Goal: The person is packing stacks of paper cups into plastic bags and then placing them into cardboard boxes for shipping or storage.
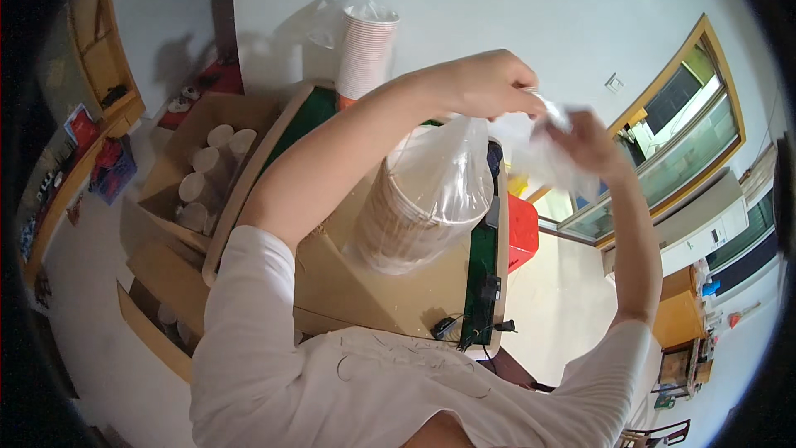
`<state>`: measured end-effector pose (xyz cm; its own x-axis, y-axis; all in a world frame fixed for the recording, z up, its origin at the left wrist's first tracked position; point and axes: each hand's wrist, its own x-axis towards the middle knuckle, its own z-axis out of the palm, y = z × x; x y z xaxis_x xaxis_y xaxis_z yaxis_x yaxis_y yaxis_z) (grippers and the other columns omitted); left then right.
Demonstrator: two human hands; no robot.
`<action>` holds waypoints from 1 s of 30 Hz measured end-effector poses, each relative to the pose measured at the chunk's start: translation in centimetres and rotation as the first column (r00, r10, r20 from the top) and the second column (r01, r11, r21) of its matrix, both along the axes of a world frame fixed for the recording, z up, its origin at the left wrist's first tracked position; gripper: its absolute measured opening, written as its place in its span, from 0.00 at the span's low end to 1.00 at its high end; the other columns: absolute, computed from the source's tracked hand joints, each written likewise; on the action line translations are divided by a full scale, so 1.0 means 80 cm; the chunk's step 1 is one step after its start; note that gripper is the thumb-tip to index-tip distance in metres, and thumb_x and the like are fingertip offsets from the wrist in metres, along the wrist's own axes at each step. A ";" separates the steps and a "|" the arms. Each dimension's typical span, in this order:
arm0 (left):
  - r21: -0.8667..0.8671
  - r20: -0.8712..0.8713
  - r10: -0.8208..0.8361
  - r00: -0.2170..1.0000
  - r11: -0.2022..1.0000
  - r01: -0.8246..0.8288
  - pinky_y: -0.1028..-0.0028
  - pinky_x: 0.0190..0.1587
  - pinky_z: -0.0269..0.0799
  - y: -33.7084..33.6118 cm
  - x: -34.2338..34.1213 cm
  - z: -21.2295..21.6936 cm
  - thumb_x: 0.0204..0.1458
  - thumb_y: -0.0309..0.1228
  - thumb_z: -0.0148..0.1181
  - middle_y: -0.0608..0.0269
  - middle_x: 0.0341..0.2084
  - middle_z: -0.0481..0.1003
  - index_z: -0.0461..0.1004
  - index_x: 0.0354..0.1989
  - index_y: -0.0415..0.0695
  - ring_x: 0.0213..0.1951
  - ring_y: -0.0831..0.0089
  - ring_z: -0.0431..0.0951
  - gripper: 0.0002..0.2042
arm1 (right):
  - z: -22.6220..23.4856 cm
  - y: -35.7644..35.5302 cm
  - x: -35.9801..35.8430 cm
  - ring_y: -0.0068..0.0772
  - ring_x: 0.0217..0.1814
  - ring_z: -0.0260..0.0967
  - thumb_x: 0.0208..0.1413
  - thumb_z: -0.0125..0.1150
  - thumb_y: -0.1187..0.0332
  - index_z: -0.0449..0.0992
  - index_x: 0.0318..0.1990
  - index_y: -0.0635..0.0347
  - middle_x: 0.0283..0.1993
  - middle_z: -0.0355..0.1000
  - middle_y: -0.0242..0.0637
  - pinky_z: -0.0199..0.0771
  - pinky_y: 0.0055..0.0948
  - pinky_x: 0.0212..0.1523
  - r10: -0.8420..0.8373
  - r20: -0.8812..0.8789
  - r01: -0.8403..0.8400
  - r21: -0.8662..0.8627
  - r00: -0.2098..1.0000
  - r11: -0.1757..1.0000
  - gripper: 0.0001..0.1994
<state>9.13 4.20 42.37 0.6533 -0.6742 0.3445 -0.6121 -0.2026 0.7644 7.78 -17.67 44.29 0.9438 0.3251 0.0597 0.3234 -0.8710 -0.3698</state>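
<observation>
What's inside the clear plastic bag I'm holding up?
A stack of paper cups fills the bag. Both hands, left and right, pinch its top; the cups' insides are hidden.

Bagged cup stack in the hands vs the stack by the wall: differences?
The bagged cup stack hangs tilted above the table, its clear bag gripped at the top by the left hand and right hand; the wall stack stands upright, untouched. The bagged stack looks pale, the wall stack pinkish. Both have clear plastic.

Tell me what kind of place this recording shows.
Probably a small packing workroom. Both hands, left hand and right hand, hold a clear plastic bag over a stack of paper cups on a worktable, beside a cardboard box of more stacks.
</observation>
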 end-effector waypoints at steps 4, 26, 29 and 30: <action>-0.244 -0.123 -0.145 0.982 0.963 0.111 0.84 0.24 0.57 0.006 0.013 -0.012 0.54 0.34 0.50 0.76 0.18 0.63 0.73 0.31 0.42 0.21 0.86 0.60 0.09 | -0.018 -0.012 -0.041 0.39 0.54 0.61 0.31 0.68 0.47 0.57 0.58 0.55 0.55 0.60 0.43 0.57 0.35 0.55 0.635 -0.120 -0.261 0.842 0.763 0.473 0.44; 0.371 0.721 -0.692 0.045 0.330 -0.868 0.61 0.65 0.38 0.017 -0.031 0.018 0.43 0.35 0.52 0.58 0.40 0.73 0.78 0.31 0.44 0.55 0.65 0.63 0.11 | 0.076 -0.001 0.071 0.22 0.39 0.67 0.58 0.45 0.70 0.74 0.40 0.57 0.40 0.71 0.34 0.69 0.21 0.40 0.248 0.058 -0.233 -0.188 0.967 0.954 0.09; 0.691 0.721 -0.382 0.578 0.462 -0.557 0.60 0.59 0.51 0.023 -0.034 0.028 0.38 0.34 0.55 0.61 0.23 0.76 0.77 0.22 0.44 0.39 0.66 0.73 0.09 | -0.025 0.014 0.074 0.19 0.29 0.64 0.53 0.54 0.64 0.74 0.41 0.60 0.29 0.72 0.31 0.68 0.24 0.30 0.181 -0.125 -0.175 0.057 0.976 0.983 0.11; 0.721 0.632 -0.281 0.722 0.555 -0.415 0.68 0.40 0.64 0.019 -0.028 0.027 0.36 0.33 0.55 0.66 0.11 0.69 0.72 0.14 0.41 0.21 0.72 0.70 0.09 | -0.047 0.009 0.079 0.19 0.32 0.65 0.52 0.54 0.69 0.73 0.42 0.63 0.34 0.73 0.33 0.68 0.24 0.34 0.198 -0.182 -0.184 0.092 0.963 0.979 0.11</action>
